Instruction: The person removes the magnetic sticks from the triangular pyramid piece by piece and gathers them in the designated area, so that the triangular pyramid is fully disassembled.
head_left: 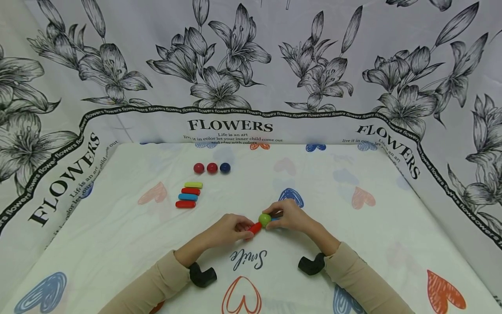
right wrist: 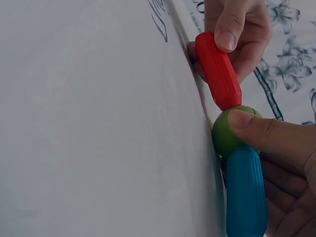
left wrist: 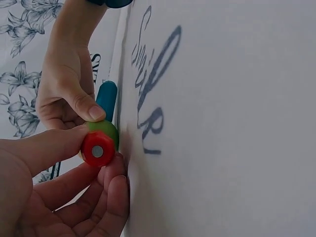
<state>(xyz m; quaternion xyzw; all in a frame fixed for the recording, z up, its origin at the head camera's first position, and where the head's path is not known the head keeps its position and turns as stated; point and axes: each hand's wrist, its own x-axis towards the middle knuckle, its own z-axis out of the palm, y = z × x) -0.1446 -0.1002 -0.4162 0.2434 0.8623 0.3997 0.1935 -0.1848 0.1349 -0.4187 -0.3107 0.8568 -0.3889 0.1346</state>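
Observation:
My left hand [head_left: 231,229] pinches a red magnetic rod [right wrist: 218,71] between thumb and fingers; a round silver magnet shows on its near end in the left wrist view. The rod's other end touches a green ball [head_left: 264,220]. My right hand [head_left: 289,216] holds that ball, its thumb lying across it in the right wrist view. From the ball's opposite side a blue magnetic rod [right wrist: 246,192] sticks out, touching the ball. In the head view the right fingers cover most of the blue rod. The joined pieces are held low, close to the cloth.
Two red balls [head_left: 212,168] and a dark blue ball [head_left: 225,168] stand in a row farther back. In front of them lie several rods: a yellow-green rod [head_left: 194,185], a blue rod [head_left: 188,197] and red rods [head_left: 185,204]. A printed white cloth [head_left: 392,244] covers the table.

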